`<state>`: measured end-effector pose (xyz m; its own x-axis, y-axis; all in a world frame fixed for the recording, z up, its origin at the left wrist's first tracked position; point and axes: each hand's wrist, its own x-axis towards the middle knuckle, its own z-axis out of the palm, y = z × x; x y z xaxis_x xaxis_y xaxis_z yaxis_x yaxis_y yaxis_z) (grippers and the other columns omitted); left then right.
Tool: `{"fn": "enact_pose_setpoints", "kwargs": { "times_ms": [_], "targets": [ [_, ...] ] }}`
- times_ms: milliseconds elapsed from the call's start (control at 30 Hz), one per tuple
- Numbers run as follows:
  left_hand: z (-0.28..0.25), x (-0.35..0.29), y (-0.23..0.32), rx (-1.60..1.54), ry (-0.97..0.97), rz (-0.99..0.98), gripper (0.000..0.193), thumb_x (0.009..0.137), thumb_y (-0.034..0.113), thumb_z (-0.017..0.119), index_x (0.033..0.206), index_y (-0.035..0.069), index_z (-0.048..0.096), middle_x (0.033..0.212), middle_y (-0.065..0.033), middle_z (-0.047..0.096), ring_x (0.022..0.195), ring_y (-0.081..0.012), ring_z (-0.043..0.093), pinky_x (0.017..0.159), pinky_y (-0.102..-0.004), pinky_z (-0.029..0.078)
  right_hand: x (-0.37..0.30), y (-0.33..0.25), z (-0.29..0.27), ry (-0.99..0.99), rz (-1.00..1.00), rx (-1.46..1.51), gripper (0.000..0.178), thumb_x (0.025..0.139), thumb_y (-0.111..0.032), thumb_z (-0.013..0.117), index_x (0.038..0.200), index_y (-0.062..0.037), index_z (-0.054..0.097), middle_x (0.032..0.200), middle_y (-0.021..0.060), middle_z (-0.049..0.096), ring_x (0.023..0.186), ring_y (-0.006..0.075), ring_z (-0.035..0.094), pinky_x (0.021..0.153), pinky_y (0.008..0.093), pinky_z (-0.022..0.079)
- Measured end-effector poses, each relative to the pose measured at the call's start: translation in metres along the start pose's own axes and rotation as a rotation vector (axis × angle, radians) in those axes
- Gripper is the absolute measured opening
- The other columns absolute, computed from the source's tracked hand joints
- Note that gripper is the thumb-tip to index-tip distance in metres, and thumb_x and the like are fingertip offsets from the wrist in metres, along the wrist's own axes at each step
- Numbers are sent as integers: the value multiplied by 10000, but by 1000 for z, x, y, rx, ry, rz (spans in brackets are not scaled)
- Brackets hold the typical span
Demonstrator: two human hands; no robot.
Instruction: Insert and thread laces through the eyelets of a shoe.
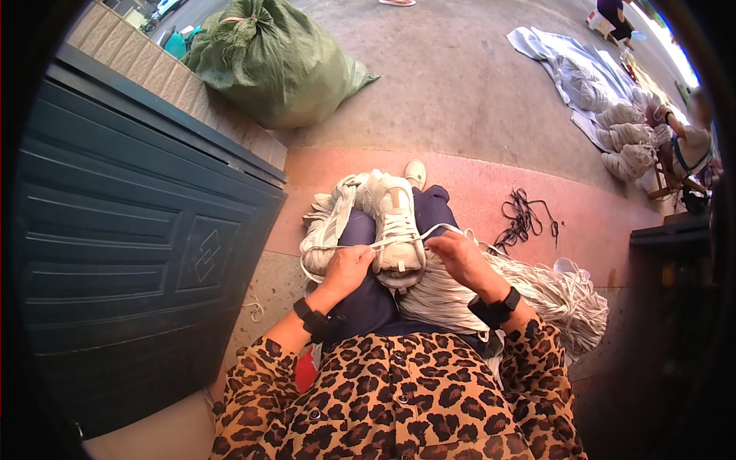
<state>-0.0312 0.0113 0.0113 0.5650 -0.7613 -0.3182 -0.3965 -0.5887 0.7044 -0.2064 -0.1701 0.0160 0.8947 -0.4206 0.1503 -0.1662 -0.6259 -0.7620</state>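
Observation:
A white sneaker (396, 198) rests across my lap between my two hands, with its heel end toward me. A white shoelace (395, 243) stretches crosswise over the shoe's opening. My left hand (351, 267) pinches it just left of the shoe, and a loop hangs from that side. On the right of the shoe, my right hand (458, 257) is closed on the same lace, a length of it curving up past the fingers. More white shoes (331, 215) lie against my left leg. A thick bundle of off-white laces (563, 295) spreads from my right thigh outward.
Black laces (524, 218) lie tangled on the pink floor strip at right. A dark panelled door (138, 245) stands close on my left. Ahead sits a big green sack (280, 65). At far right a person (686, 142) sits beside white bundles (625, 134) on a cloth.

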Motion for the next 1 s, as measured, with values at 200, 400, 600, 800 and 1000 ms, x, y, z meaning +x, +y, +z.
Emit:
{"fn": "enact_pose_setpoints", "kwargs": {
  "times_ms": [200,400,600,800,1000],
  "targets": [
    [5,12,-6,120,187,214,190,817,185,554,899,43,650,787,-160,633,723,-328,590,668,-393,464,6,19,34,-3,83,-134,78,759,-70,537,741,-19,592,734,164,578,749,335,543,676,416,434],
    [6,10,-3,300,334,398,85,751,85,594,784,28,647,797,-92,629,830,-286,515,770,-373,427,10,15,39,-18,13,-250,78,723,-77,519,722,-37,586,748,137,577,766,321,542,681,417,430],
    [13,12,6,407,390,464,49,718,73,591,746,43,617,794,-72,573,867,-269,486,771,-385,406,22,3,33,-78,-144,-632,94,735,-123,516,700,-72,586,721,83,550,762,242,516,667,373,374],
    [7,14,15,633,302,555,112,699,122,537,760,100,628,776,-65,582,825,-252,484,716,-384,381,29,3,27,-251,-252,-758,110,748,-136,498,705,-85,584,727,55,542,764,217,505,692,357,350],
    [8,17,12,325,351,404,64,730,158,604,728,100,632,673,-25,579,767,-223,502,718,-382,372,23,7,37,-59,-78,-498,75,751,-130,526,713,-86,574,699,60,540,753,239,517,688,393,381]
  ]
}}
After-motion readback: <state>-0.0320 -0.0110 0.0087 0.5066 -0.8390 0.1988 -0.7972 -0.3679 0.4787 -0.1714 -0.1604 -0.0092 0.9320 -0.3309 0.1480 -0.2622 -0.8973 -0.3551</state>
